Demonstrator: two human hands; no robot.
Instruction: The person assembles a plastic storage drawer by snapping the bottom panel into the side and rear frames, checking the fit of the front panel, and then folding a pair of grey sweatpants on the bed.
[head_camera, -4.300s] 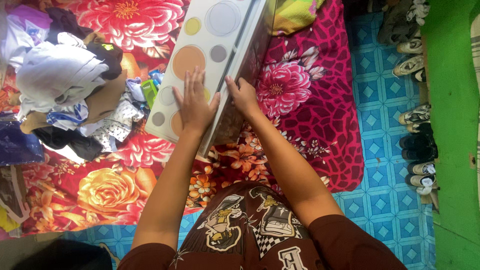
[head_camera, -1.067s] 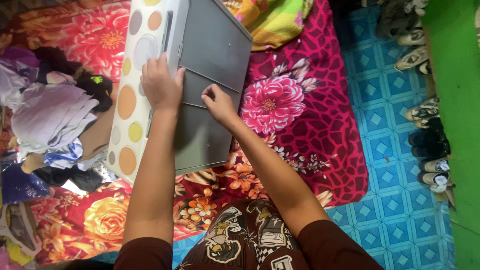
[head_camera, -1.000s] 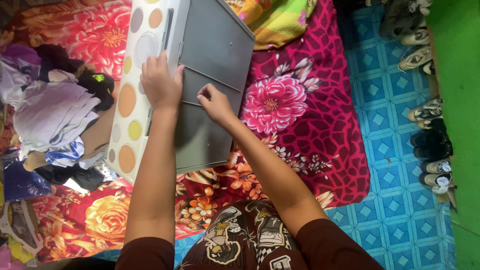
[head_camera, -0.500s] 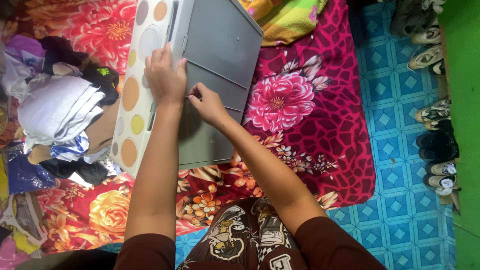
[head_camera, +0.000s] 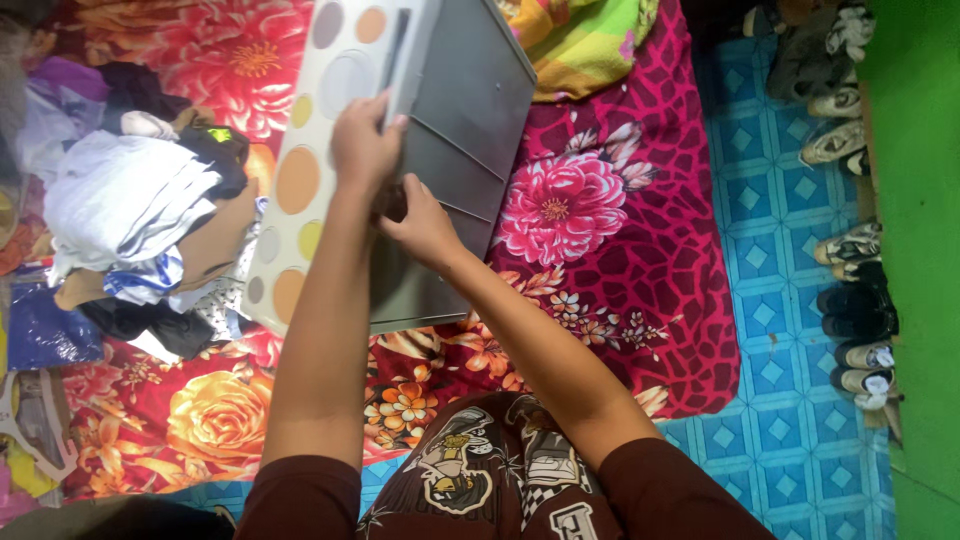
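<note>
A box-like fabric organiser (head_camera: 330, 130) with coloured dots on its white outer side and a grey inner panel (head_camera: 470, 130) lies on the flowered bedspread (head_camera: 600, 230) in front of me. My left hand (head_camera: 365, 145) grips the top edge where the dotted side meets the grey panel. My right hand (head_camera: 420, 225) presses on the grey panel just below the left hand, fingers curled against it. Whether it pinches anything is hidden.
A pile of clothes (head_camera: 130, 210) lies left of the organiser. A yellow-green cloth (head_camera: 590, 40) sits at the top. Several shoes (head_camera: 850, 250) line the green wall (head_camera: 920, 250) on the blue tiled floor (head_camera: 790, 400). A hanger (head_camera: 30, 420) lies lower left.
The organiser has been turned so its grey inner side faces up. My right hand slid left along the panel toward my left hand.
</note>
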